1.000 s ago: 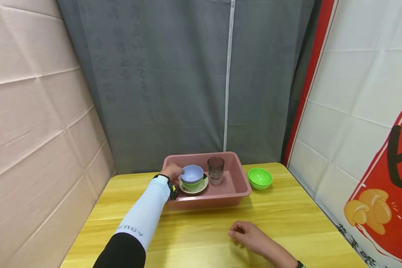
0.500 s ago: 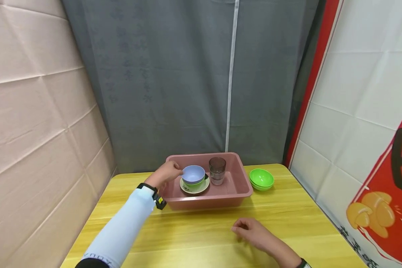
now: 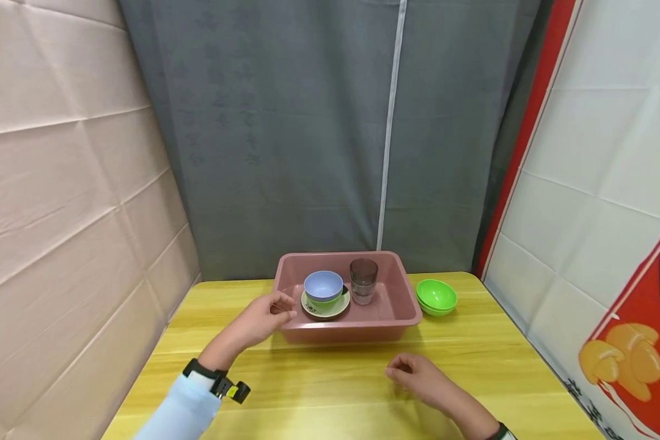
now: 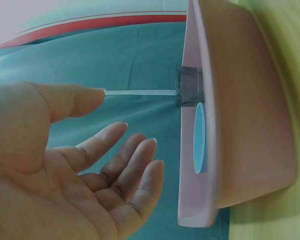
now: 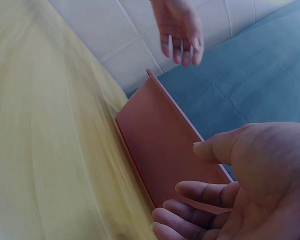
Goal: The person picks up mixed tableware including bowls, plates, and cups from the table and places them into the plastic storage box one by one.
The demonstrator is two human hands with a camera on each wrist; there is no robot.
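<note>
In the head view my left hand hovers by the near left corner of a pink plastic basin, holding nothing. The left wrist view shows the fingers loosely bent, thumb apart. Inside the basin a blue bowl sits in a green bowl, on a patterned plate with something dark beneath. Right of that stack stands a clear glass with a dark upper part, perhaps a second glass. My right hand, loosely curled around nothing, is over the table in front of the basin.
Right of the basin, stacked green bowls stand on the yellow wooden table. A grey curtain hangs behind the table. Pale cloth walls close off the left side, and a white banner the right.
My left hand has let go of the blue bowl and drawn back out of the basin, toward me and to the left. The right hand has hardly moved.
</note>
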